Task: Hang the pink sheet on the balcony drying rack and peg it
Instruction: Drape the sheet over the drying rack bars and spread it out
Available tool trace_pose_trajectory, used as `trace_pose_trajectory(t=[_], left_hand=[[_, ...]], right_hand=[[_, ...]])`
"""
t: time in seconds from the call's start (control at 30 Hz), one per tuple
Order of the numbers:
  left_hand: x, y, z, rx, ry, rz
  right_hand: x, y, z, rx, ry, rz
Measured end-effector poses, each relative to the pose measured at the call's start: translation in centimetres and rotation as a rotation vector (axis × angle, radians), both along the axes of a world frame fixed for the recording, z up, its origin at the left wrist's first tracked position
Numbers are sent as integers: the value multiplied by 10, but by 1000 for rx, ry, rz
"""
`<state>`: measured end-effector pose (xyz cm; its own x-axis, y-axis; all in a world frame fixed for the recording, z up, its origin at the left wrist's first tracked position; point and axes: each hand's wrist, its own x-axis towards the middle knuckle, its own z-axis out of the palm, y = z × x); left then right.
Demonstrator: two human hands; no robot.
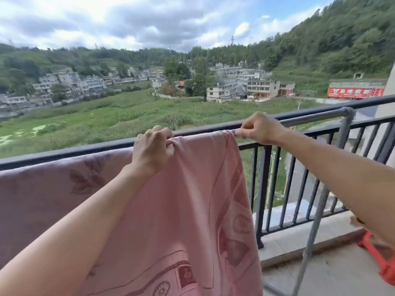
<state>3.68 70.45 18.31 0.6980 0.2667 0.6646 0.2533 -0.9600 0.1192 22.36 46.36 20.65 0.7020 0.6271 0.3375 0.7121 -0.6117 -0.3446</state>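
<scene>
Head view: two bare forearms reaching forward to a grey rack bar (316, 116) just inside the dark balcony railing (64, 151).
Hidden: bar covered by cloth from the right fingers (248, 127) leftward; left fingertips tucked into the fold, out of sight.
Cut off: lower hem of the pink sheet (188, 210) below the frame edge; red plastic stool (382, 260) only partly in frame, low and right of the right fingers.
Hard to make out: mauve leaf-patterned cloth (53, 184) left of the left fingers, same sheet or another, cannot tell; small brown object under the right forearm, unclear.
Writing: white characters on a red banner (354, 92) far beyond the right fingers, too blurred to read.
Left hand (152, 147): fingers (162, 134) curled, clamped on a bunched fold at the sheet's top edge.
Right hand (259, 128): thumb and forefinger pinched together on the sheet's top right corner, against the bar.
Sheet: draped over the bar between both sets of fingers, hanging below them.
Around: grey rack leg (316, 221) below the right fingers; fields, houses and wooded hills beyond.
</scene>
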Motion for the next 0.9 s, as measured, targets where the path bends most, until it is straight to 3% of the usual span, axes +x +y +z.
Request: trace_pose_trajectory(t=[0.1, 0.23, 0.4, 0.53, 0.8, 0.9], left_hand=[[11, -23, 0, -9, -69, -63], [38, -61, -20, 82, -158, -136], [91, -100, -54, 144, -107, -27], [117, -108, -65, 108, -87, 57], [94, -106, -57, 141, -186, 54], [56, -109, -36, 34, -206, 88]], right_hand=[[17, -3, 7, 53, -70, -33], [36, 3, 8, 13, -6, 0], [66, -9, 6, 136, 191, 9], [85, -19, 0, 178, 225, 37], [104, -1, 11, 47, 286, 350], [97, 18, 13, 38, 296, 523]])
